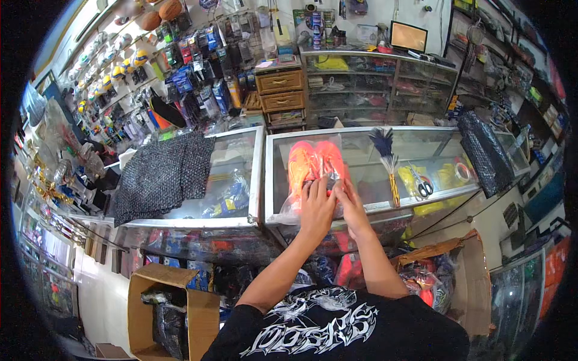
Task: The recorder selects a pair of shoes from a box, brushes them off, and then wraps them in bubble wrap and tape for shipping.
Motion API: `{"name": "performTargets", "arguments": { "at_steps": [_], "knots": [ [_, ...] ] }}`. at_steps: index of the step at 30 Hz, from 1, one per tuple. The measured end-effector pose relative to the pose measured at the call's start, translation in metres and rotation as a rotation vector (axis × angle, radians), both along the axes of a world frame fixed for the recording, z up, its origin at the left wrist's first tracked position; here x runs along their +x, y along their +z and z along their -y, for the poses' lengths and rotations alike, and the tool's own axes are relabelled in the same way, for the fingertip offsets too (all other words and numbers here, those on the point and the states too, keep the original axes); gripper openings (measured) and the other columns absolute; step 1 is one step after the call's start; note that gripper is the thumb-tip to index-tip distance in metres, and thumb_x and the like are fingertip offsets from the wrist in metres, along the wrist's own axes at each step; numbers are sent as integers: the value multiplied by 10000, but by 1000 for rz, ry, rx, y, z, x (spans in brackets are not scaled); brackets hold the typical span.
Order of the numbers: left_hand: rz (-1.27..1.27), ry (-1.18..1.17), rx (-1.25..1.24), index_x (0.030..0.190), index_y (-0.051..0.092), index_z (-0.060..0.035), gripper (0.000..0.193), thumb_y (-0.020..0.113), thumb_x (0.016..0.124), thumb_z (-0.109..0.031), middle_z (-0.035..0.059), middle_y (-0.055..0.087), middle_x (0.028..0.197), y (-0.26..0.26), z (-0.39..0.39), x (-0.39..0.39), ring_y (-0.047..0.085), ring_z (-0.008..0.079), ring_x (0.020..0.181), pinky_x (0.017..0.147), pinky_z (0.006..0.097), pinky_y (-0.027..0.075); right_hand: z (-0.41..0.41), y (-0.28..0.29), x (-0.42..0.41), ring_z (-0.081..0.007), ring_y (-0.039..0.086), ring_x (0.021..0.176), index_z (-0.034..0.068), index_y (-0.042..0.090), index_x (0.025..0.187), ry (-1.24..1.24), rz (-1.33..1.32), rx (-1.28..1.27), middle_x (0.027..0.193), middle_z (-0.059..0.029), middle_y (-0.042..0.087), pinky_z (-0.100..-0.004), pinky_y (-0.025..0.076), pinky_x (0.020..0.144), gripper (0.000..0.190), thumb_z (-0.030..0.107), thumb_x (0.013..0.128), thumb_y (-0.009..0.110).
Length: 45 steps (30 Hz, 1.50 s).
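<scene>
A pair of bright orange-pink sports shoes (303,164) lies side by side in a clear plastic bag (291,212) on the glass-topped display counter (361,140). Both hands are at the near end of the shoes. My left hand (317,203) rests on the bag with its fingers over the heel part of the left shoe. My right hand (351,205) touches the near right side of the bag, its fingertips close to those of the left. Whether either hand grips the bag or only presses on it cannot be told.
Right of the shoes lie a feather duster (394,187), scissors (423,186), a roll of tape (462,171) and black bubble wrap (485,153). More bubble wrap (158,171) covers the left counter. Open cardboard boxes (203,316) stand below on both sides.
</scene>
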<state>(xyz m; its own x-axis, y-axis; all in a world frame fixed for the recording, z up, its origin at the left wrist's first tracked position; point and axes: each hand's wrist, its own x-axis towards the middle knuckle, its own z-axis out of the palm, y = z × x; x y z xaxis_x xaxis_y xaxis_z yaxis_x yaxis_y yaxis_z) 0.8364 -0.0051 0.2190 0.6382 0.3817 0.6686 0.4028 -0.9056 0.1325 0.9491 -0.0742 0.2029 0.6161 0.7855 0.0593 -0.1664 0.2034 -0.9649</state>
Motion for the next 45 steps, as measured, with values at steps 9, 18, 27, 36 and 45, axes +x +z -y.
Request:
{"name": "performTargets", "arguments": {
  "at_steps": [9,18,27,36,45],
  "knots": [
    [-120,-199,-217,1648,398,-165,1026,866,735,-146,179,440,1611,8,12,-8,351,416,1554,1289,552,264,31,-8,17,-204,529,1403,27,411,1620,27,-3,30,1534,-113,558,-366,422,1190,728,228,1018,768],
    [74,73,-296,1445,636,-198,656,879,837,-177,99,529,1543,2,7,-61,421,360,1478,1187,550,297,47,-7,8,-302,575,1389,70,442,1595,-54,714,-77,1505,-173,567,-414,460,1170,819,133,891,854],
    [97,65,-395,1434,626,-207,646,857,838,-114,103,485,1557,-6,-6,-67,500,370,1360,1100,545,373,43,-11,12,-338,637,1301,70,550,1502,-82,587,-109,1395,-187,626,-418,509,1100,635,-58,900,705],
    [214,-24,-481,1480,572,-121,752,788,791,89,227,590,1462,-22,-10,-71,632,415,1206,1056,444,521,50,-6,11,-397,622,1328,69,541,1504,-120,712,-210,1406,-218,643,-436,462,1154,718,-165,826,567],
    [419,128,-657,1316,593,-15,536,717,809,104,224,670,1219,-30,-15,-45,675,440,1097,926,482,551,37,-23,25,-441,591,1367,79,499,1522,-58,721,-161,1413,-246,639,-464,453,1158,708,-151,852,498]
  ]
}}
